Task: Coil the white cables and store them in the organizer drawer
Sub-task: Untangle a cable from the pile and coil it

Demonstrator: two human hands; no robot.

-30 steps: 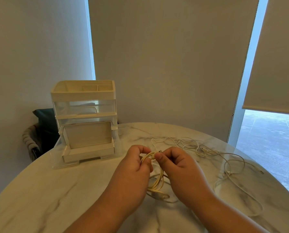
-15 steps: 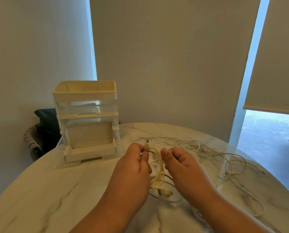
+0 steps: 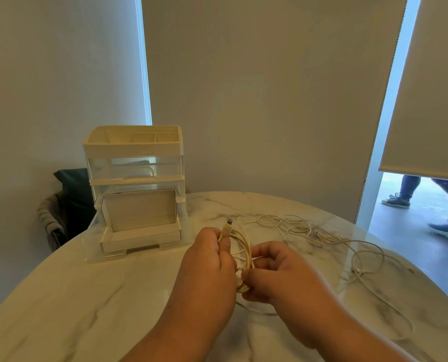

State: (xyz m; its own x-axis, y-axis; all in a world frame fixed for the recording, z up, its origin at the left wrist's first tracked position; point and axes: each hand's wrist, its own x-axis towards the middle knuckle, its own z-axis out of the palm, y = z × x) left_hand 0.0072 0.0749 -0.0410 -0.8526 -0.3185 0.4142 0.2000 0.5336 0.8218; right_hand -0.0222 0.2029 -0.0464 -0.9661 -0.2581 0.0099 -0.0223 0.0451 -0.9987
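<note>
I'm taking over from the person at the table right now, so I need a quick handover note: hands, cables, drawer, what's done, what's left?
The left hand grips the top of the coiled cable, with the connector poking up above the thumb. The right hand pinches the coil's lower loops.
The organizer stands on the marble table. Its bottom drawer is pulled open, and no cable shows in it.
Done: one cable coiled, in hand.
Left: put it in the drawer, then coil and store the loose cables tangled on the right.
</note>
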